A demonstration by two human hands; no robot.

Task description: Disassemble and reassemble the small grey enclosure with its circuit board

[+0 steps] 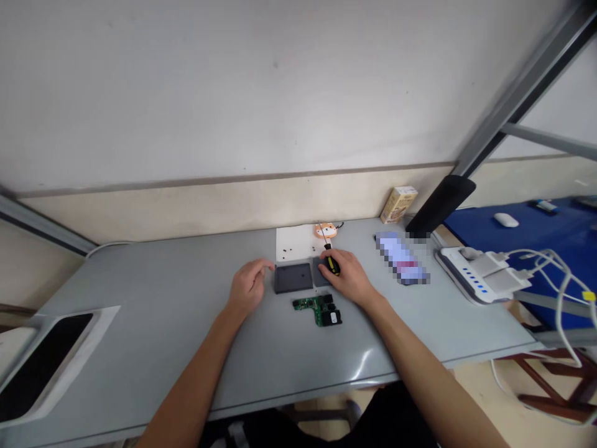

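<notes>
My right hand [349, 275] is closed around a screwdriver [332, 266] with a black and yellow handle, its shaft pointing away towards the wall. Under that hand lies a smaller dark grey plastic piece [319, 274], partly covered by the fingers. Left of it sits a dark rectangular casing [293, 278], flat on the table. My left hand [247, 286] rests by the casing's left edge, index finger stretched towards its corner and the other fingers loosely curled, holding nothing visible. Nearer to me lies a green circuit board [321, 309] with black parts.
Several tiny dark screws lie on a white sheet [293, 239], beside a bear-faced case [325, 231]. To the right are a phone [401, 258], a carton [398, 204], a black upright object [441, 205] and a power strip [471, 274] with cables. A tablet-like device [44, 364] lies left.
</notes>
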